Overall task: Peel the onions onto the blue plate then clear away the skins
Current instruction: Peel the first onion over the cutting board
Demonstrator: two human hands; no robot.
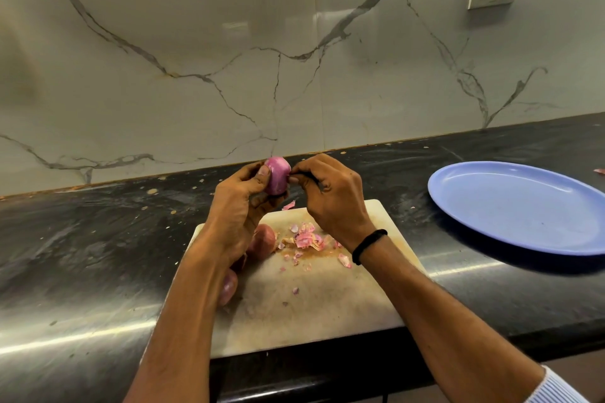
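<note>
Nearest, white cutting board (311,321) carrying unpeeled onions (262,240) at left, pink skins (306,239) scattered mid-board. Above its far edge, left hand (240,206) curled round red onion (278,178), right hand (330,196) pinching that onion's right side. Further right on black counter (98,239), blue plate (523,206), apart from board. Behind, marble wall (196,42).
</note>
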